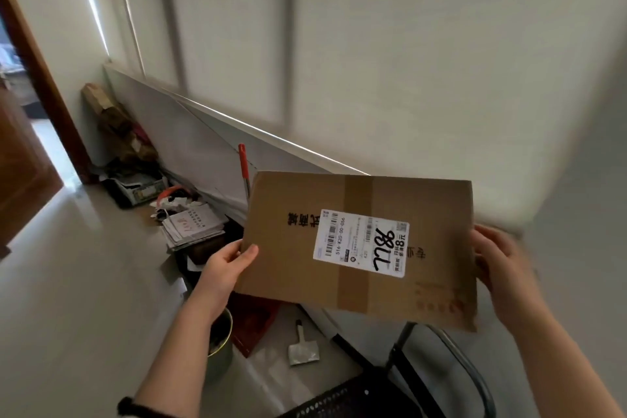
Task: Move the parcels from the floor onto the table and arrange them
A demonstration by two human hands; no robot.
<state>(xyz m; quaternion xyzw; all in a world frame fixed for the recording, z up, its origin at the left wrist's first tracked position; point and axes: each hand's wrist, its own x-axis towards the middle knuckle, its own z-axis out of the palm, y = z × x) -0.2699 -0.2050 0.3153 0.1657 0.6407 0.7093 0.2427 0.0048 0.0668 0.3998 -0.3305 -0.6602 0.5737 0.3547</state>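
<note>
Flat brown cardboard parcel (291, 268) is up in the air, held btwn both hands at about mid-frame, broad face toward the camera and slightly tilted, not touching floor or any surface. Left hand (226, 265) grips the parcel's left edge: thumb lies on the front face, other fingers wrap behind, out of sight. Right hand (502, 270) holds the right edge, fingers curled at the cardboard; it's motion-blurred, so exact thumb/finger placement can't be told. White shipping label (361, 243) sits near the parcel's ctr w/ barcodes and big black handwritten digits, read sideways; a brown tape strip (357, 195) runs across the face under it. Dark printed characters on either side of the label, faint red print at the lower right corner. Dark band (134, 406) on the left wrist. Below and behind the parcel, clutter along the wall: red-handled tool (243, 164) leaning upright just beside the parcel's top left corner, stack of papers (193, 224), brown cardboard scraps (115, 125) further back. On the pale floor (78, 282) under the parcel: green cup (220, 349) beside the left forearm, dark red flat item (254, 322), small scraper (303, 348), black mesh basket (342, 400) at btm edge, dark metal chair frame (451, 346). Wooden door (23, 159) at far left, pale window blinds (373, 44) fill the top.
</note>
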